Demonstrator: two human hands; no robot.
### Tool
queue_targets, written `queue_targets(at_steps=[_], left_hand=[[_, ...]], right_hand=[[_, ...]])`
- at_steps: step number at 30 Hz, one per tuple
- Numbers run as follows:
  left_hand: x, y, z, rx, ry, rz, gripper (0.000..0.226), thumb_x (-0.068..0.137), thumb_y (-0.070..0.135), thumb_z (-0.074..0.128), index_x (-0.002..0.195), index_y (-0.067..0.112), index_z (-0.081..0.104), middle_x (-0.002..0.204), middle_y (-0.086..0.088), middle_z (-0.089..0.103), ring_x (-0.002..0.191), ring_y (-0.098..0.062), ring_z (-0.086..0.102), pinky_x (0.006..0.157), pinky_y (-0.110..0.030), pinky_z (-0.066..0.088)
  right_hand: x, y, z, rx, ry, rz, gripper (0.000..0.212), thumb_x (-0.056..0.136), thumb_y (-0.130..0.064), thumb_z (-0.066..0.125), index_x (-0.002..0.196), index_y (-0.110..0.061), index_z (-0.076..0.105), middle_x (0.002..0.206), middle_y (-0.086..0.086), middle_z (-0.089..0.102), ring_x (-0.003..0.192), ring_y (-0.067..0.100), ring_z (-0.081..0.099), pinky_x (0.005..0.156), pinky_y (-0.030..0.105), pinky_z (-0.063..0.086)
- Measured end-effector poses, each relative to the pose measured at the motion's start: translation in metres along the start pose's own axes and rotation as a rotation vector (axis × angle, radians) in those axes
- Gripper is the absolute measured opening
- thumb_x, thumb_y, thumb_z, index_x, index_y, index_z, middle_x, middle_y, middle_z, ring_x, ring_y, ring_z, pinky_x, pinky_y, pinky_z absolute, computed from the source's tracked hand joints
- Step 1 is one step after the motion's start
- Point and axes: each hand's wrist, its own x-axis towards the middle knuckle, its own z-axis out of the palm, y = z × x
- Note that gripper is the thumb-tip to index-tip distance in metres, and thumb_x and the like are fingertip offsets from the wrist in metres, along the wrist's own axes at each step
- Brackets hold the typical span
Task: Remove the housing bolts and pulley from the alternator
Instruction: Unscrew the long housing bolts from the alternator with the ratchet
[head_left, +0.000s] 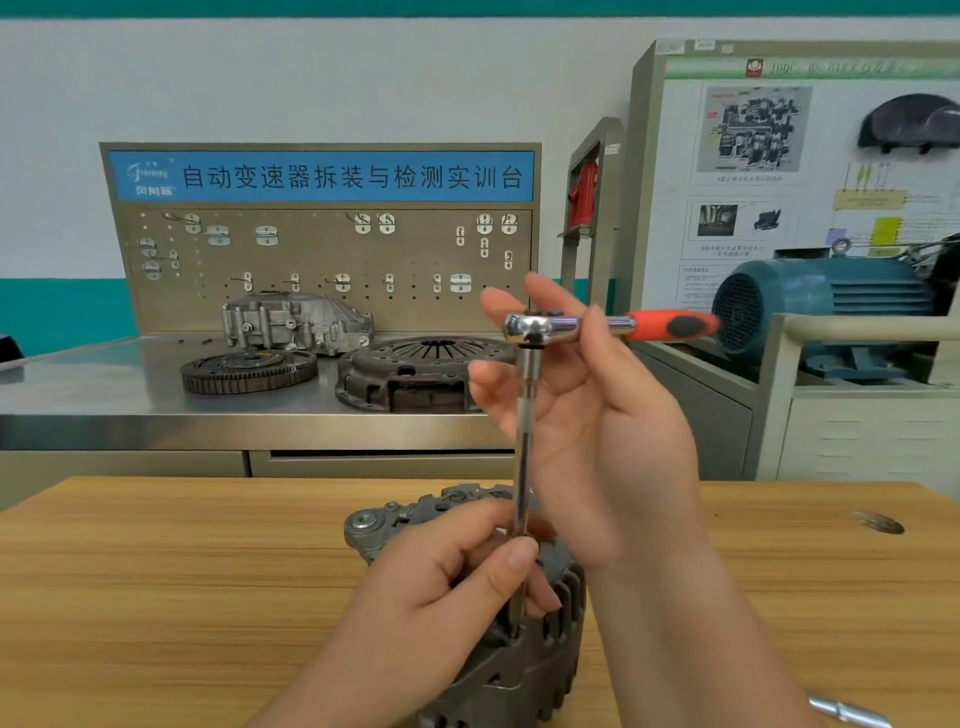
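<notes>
A grey alternator (524, 670) stands on the wooden table (156, 582), near its front edge. A ratchet wrench (550, 328) with a red handle sits on top of a long chrome extension bar (522, 467) that stands upright, its lower end down in the alternator's housing. My left hand (436, 597) pinches the lower part of the bar and rests on the alternator. My right hand (587, 415) is around the ratchet head, fingers partly spread, thumb behind the handle. The bolts and the pulley are hidden by my hands.
A chrome socket piece (847, 714) lies at the table's front right, and a round metal disc (879, 522) further right. Behind stands a steel bench (104, 384) with a clutch cover (415, 371), a flywheel (249, 369) and a gearbox housing (296, 322). A teal motor (821, 306) is at right.
</notes>
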Motion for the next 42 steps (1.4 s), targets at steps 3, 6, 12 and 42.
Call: queue_targets(at_steps=[3, 6, 12, 42], left_hand=[[0.0004, 0.0000, 0.0000, 0.043, -0.012, 0.009, 0.029, 0.085, 0.051, 0.049, 0.106, 0.039, 0.065, 0.081, 0.003, 0.075, 0.076, -0.019, 0.069, 0.073, -0.041, 0.054], [0.0002, -0.0007, -0.0015, 0.020, 0.014, -0.003, 0.026, 0.082, 0.050, 0.053, 0.097, 0.034, 0.066, 0.079, 0.002, 0.076, 0.075, -0.014, 0.071, 0.071, -0.024, 0.053], [-0.0003, -0.0017, -0.0025, 0.007, 0.023, -0.014, 0.025, 0.080, 0.051, 0.055, 0.094, 0.033, 0.066, 0.078, 0.002, 0.076, 0.074, -0.019, 0.071, 0.074, -0.036, 0.055], [-0.0007, -0.0058, -0.0016, 0.009, 0.004, -0.031, 0.028, 0.083, 0.048, 0.052, 0.092, 0.026, 0.066, 0.079, 0.001, 0.075, 0.078, -0.014, 0.069, 0.076, -0.030, 0.049]], right_hand=[[0.0009, 0.0010, -0.0005, 0.111, -0.008, 0.068, 0.032, 0.084, -0.034, 0.052, 0.109, -0.017, 0.064, 0.103, 0.006, 0.074, 0.071, 0.018, 0.069, 0.072, 0.032, 0.057], [0.0001, -0.0010, 0.0014, -0.031, -0.043, -0.045, 0.022, 0.078, -0.031, 0.063, 0.096, -0.026, 0.074, 0.106, 0.007, 0.073, 0.080, 0.019, 0.067, 0.074, 0.031, 0.055], [0.0004, -0.0036, 0.0022, -0.015, -0.118, -0.003, 0.023, 0.077, -0.032, 0.067, 0.098, -0.028, 0.076, 0.102, 0.000, 0.072, 0.084, 0.017, 0.067, 0.078, 0.034, 0.056], [-0.0068, -0.0026, 0.0083, -0.339, -0.042, -0.184, 0.020, 0.085, -0.023, 0.059, 0.092, -0.032, 0.075, 0.102, 0.000, 0.071, 0.096, 0.019, 0.060, 0.087, 0.034, 0.048]])
